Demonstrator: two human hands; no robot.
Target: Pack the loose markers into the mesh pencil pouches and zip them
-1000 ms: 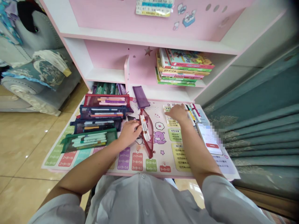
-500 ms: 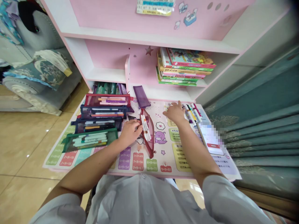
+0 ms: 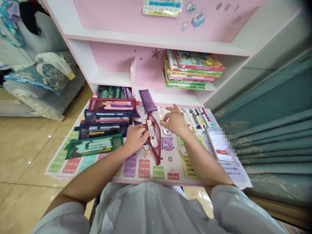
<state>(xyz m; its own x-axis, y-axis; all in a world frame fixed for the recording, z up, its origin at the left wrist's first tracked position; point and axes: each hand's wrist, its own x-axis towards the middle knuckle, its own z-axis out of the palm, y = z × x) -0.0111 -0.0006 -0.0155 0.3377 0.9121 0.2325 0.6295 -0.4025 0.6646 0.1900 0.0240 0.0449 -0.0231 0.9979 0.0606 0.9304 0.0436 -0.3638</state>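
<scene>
The right hand (image 3: 174, 122) has its grip pinched on a white pen (image 3: 159, 113) just beside the red pencil case (image 3: 156, 149). The left hand (image 3: 135, 138) grips the case's mouth open. My read: the pen needs lining up with that opening.

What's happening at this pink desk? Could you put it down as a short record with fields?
Surface: multiplication mat covering the desk
Left: left hand grips the rim of an open red mesh pouch with markers inside
Right: right hand pinches a white marker just beside the pouch's mouth
Far right: loose markers and a phone
Far left: four filled mesh pouches in a row
Back: flat purple pouch
Shelf: stacked books
</scene>
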